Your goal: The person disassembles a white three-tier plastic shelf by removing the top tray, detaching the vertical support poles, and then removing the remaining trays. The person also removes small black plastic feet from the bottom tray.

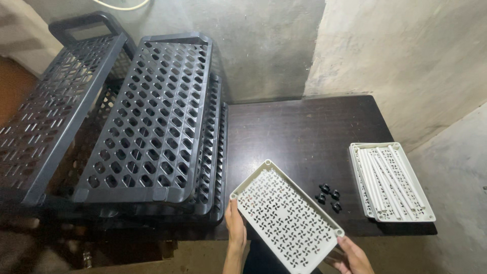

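Left hand (235,229) clamped on the near left edge of a cream perforated tray (286,217); right hand (353,258) gripping its near right corner, partly cut off by the frame. Held over the dark table's (304,132) front edge, tilted, long axis running from far-left to near-right. Underside hidden. Beside it, small black caps (328,197), perhaps feet. Farther right, stacked trays carrying white tubes (391,181).
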